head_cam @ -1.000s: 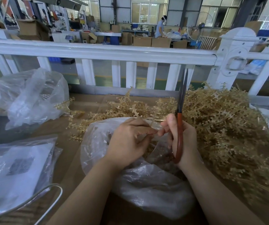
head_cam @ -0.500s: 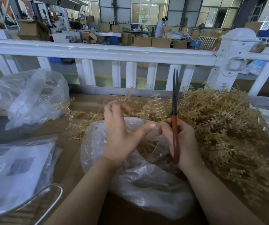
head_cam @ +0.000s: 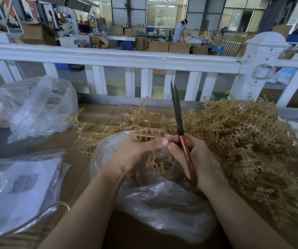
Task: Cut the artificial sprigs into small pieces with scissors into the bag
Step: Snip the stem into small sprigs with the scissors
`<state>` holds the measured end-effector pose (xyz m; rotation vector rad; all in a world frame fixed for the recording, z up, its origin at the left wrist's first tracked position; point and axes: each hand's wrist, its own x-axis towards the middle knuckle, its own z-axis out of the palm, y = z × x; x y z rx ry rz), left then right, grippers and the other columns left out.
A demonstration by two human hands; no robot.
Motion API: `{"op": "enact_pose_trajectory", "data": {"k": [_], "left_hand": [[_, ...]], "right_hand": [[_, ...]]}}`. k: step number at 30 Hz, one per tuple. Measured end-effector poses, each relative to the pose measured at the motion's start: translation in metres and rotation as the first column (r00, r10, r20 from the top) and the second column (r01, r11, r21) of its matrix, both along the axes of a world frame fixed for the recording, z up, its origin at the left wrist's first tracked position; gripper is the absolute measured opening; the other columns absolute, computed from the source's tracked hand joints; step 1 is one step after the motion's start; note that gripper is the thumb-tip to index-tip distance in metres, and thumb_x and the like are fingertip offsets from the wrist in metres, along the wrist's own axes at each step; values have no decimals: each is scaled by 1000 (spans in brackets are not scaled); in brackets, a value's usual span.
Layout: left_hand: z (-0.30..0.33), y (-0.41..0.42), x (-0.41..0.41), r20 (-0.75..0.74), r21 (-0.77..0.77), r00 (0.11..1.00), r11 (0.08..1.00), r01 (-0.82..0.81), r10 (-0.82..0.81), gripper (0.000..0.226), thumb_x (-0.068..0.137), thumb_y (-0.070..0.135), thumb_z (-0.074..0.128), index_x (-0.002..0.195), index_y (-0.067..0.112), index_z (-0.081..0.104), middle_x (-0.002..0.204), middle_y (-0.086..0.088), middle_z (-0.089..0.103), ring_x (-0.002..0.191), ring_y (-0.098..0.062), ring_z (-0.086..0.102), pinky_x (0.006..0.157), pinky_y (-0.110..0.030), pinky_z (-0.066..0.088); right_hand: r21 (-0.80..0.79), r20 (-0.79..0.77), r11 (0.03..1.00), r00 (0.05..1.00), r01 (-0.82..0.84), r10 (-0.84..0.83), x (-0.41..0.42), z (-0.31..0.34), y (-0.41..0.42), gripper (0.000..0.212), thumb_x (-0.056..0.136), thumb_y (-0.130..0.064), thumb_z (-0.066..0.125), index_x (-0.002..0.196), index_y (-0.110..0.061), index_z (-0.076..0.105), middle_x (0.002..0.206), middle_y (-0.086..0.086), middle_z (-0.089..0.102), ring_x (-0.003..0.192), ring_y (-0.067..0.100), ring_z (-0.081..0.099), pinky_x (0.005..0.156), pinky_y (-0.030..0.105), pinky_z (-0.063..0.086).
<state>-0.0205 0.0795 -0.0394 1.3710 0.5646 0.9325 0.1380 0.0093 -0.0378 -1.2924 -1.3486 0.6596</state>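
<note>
A big heap of tan artificial sprigs covers the right half of the cardboard-topped table. In front of me lies a clear plastic bag with cut sprig pieces inside. My left hand holds a short sprig piece over the bag's mouth, thumb and fingers curled round it. My right hand grips red-handled scissors, blades nearly closed and pointing up and away. The two hands almost touch at the fingertips.
A white railing runs across behind the table. Another clear bag sits at the far left, and a flat bag with white sheets lies at the near left. A grey cable loops at the lower left. People work in the background.
My left hand reached to the heap, then came back over the bag holding a sprig piece. The scissors swung from tilted right to slightly left of upright.
</note>
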Motion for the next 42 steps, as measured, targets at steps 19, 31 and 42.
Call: {"op": "enact_pose_trajectory", "data": {"k": [19, 31, 42], "left_hand": [[-3, -1, 8, 101, -106, 987, 988, -113, 124, 14, 71, 17, 77, 75, 4, 76, 66, -5, 70, 59, -14, 64, 61, -29, 55], [3, 5, -17, -92, 251, 958, 937, -241, 271, 17, 89, 7, 69, 73, 2, 68, 63, -26, 52, 54, -23, 41, 50, -24, 35], [3, 10, -23, -68, 310, 965, 925, -219, 251, 23, 88, -2, 67, 86, 20, 74, 78, 12, 72, 71, -1, 64, 67, -11, 45]], "right_hand": [[6, 129, 996, 987, 93, -93, 11, -18, 13, 8, 90, -24, 76, 85, -20, 70, 75, -1, 72, 68, 10, 69, 66, 29, 58], [17, 671, 985, 728, 172, -139, 24, -24, 13, 68, 67, -97, 40, 105, -42, 51, 89, -24, 61, 75, -8, 57, 57, 10, 39], [36, 686, 985, 712, 171, -148, 26, -28, 14, 60, 71, -92, 48, 104, -42, 51, 95, -22, 62, 85, 0, 61, 62, 16, 45]]}}
